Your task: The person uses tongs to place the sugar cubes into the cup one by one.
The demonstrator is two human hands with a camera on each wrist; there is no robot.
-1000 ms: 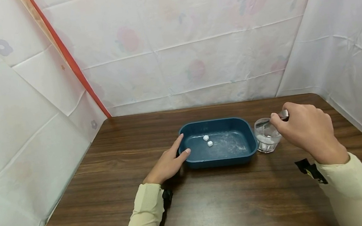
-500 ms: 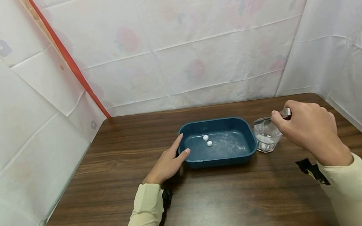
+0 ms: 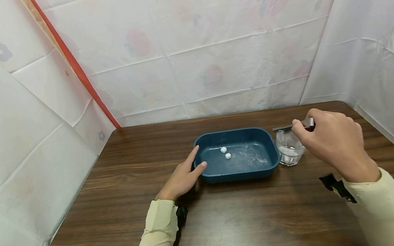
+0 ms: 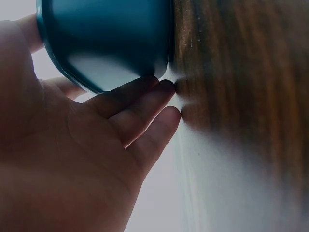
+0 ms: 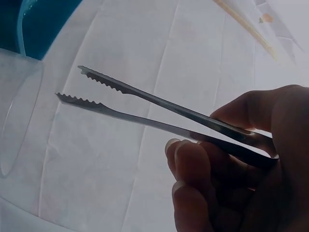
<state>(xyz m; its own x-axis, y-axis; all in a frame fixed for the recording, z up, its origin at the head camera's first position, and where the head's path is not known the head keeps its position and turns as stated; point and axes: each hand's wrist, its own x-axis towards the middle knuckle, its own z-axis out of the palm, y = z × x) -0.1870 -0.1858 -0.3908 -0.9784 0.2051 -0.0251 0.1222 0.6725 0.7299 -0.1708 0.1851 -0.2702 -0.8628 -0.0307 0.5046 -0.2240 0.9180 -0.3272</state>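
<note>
My right hand (image 3: 336, 140) holds metal tongs (image 5: 164, 104) between thumb and fingers. In the right wrist view their toothed tips are apart with nothing between them. In the head view the tongs point left, level across the top of a clear glass (image 3: 290, 151) with white pieces in its bottom. My left hand (image 3: 182, 176) rests at the left end of a dark blue rectangular dish (image 3: 240, 176). Its thumb and index finger lie over the rim, and the other fingers touch the outer wall, fairly straight. Two small white cubes (image 3: 224, 150) lie inside the dish, left of its middle.
The glass stands close against the dish's right end on a brown wooden table (image 3: 141, 145). Pale patterned sheets (image 3: 211, 57) hang behind and on both sides, with a red strip (image 3: 76, 67) at the back left.
The tongs have risen from inside the glass to above its rim, tips swinging up to the left. The left hand, the dish and the two cubes have stayed put.
</note>
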